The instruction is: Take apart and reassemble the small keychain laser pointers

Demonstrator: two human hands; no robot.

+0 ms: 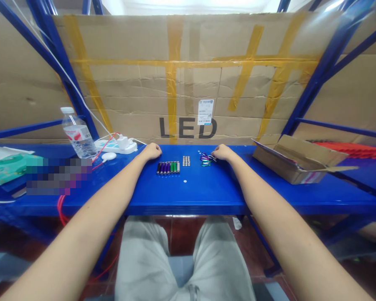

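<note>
My left hand (152, 151) rests on the blue table with its fingers curled in, and nothing shows in it. Just in front of it, nearer to me, lies a row of small metallic tubes (168, 168) in black, purple, green and silver. My right hand (222, 152) also lies on the table, fingers bent and closed. Its fingertips are at the edge of a small pile of coloured carabiners (206, 159), purple, green and silver. Whether they pinch one is too small to tell. Between both hands, small silver button cells (186, 161) stand in neat rows.
An open cardboard box (290, 163) is on the right, with red material (354, 150) behind it. At left are a water bottle (77, 136), a white power strip (115, 145), red cables (62, 209) and a green packet (14, 167). A large cardboard sheet (138, 96) closes off the back.
</note>
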